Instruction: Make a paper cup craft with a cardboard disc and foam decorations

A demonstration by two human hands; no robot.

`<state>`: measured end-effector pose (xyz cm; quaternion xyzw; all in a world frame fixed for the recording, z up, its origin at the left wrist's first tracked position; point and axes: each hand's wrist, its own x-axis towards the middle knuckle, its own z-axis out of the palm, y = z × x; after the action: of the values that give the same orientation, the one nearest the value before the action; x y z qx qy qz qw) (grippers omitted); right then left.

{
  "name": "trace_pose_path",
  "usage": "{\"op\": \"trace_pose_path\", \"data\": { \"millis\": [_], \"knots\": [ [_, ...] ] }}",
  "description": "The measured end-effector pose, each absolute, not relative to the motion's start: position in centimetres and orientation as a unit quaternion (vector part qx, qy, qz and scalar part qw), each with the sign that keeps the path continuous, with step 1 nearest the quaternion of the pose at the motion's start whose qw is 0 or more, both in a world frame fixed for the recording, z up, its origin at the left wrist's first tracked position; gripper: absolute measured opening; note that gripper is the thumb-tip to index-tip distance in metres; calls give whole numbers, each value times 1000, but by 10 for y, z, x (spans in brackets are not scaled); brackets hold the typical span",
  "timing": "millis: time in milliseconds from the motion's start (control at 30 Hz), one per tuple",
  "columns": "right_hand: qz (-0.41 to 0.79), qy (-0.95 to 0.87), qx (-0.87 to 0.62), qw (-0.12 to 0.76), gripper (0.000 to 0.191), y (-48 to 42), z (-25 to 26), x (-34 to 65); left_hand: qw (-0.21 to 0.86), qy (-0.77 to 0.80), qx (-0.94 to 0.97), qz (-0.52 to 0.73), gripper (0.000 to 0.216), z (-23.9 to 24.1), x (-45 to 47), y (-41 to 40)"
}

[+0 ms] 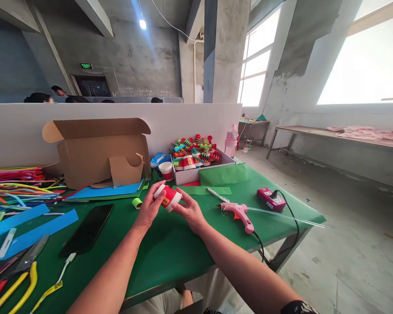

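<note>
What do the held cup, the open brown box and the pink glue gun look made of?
Cup: probably paper, smooth, judging by its white ends and red wrap, though plastic is possible.
Brown box: cardboard, matte, with folded flaps.
Glue gun: likely plastic, its pink body smooth and moulded-looking.

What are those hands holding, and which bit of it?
A red-and-white cup, tipped sideways: the left hand holds it near one white end, the right hand near the other.

Patchy grey concrete wall (147, 56), white scrawl (144, 93) low on it, rises behind a white partition (16, 131); lit bulb (143, 23) hangs overhead; bright windows (363, 69) at right — long table (303, 131) beneath, on stained concrete floor (347, 200) — and green-topped worktable (170, 248) stands nearest.
</note>
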<state>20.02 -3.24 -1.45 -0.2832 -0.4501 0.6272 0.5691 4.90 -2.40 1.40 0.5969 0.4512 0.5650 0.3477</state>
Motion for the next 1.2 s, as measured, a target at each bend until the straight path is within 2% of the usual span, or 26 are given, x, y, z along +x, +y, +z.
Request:
{"op": "trace_pose_path", "data": {
  "millis": [467,600,667,800,867,1000,1200],
  "knots": [
    [659,-414,-277,564,68,-33,-14,200,293,486,614,549,58,11,51,-24],
    [683,-360,-271,575,62,-27,-18,201,272,469,640,544,65,3,52,-19],
    [700,-312,-250,591,56,-22,-20,203,217,450,673,545,71,0,54,-18],
    [718,-256,-244,600,40,-15,-23,206,13,427,748,508,92,-4,62,-18],
    [722,-261,-248,591,36,-14,-23,205,-49,433,755,490,95,-5,67,-18],
    [729,-270,-252,576,38,-17,-21,203,-80,475,736,476,97,-5,75,-17],
    [733,-295,-271,550,47,-20,-19,203,-63,525,714,459,85,-6,79,-19]
  ]
}}
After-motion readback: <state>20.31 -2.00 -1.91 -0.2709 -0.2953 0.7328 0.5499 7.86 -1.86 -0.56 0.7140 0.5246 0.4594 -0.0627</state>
